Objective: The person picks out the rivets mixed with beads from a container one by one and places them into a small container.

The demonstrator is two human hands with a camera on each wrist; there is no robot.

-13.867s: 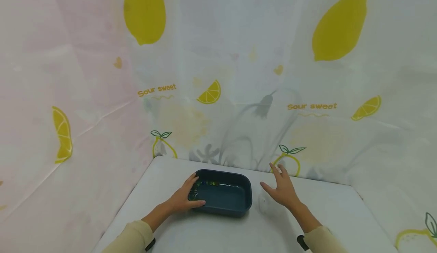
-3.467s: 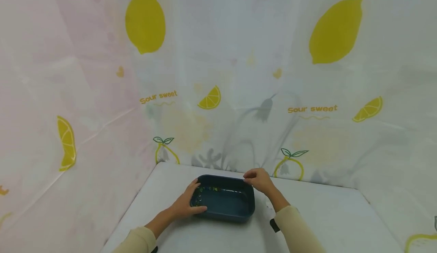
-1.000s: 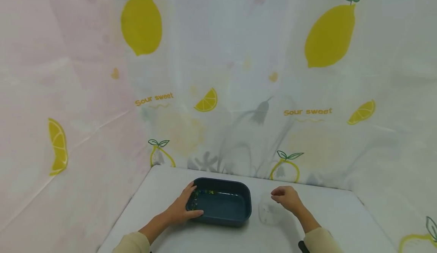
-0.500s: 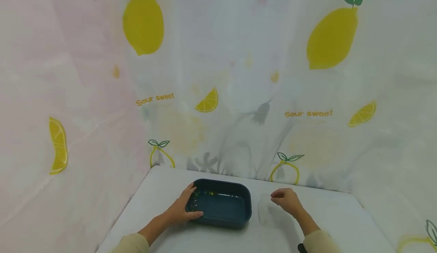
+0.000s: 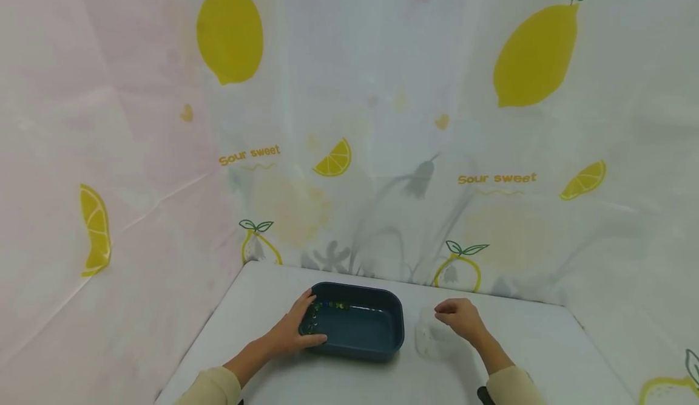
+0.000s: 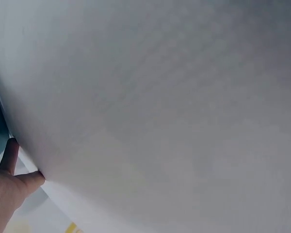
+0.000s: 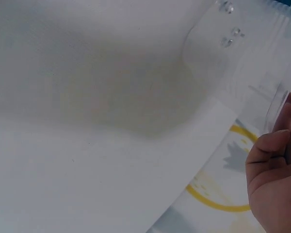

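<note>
A deep, dark blue rectangular dish (image 5: 360,329) sits on the white table. My left hand (image 5: 286,332) grips its left end, thumb at the near rim and fingers at the far corner. Small shiny greenish and yellow pieces (image 5: 333,305) lie along the dish's back and left sides. To the right stands a clear plastic jar (image 5: 428,339) with a few clear beads (image 7: 227,42) low inside it. My right hand (image 5: 461,320) is at the jar's mouth with curled fingers close to the thumb. Whether a small piece is between the fingertips cannot be seen.
The white tabletop (image 5: 327,387) extends around the dish and jar. Behind and beside it hangs a pale curtain (image 5: 377,119) printed with lemons, close to the table's back edge.
My right hand was spread beside the jar, later stood over the dish's far right corner, and now has drawn-together fingers at the jar. Over the last second both hands stay put.
</note>
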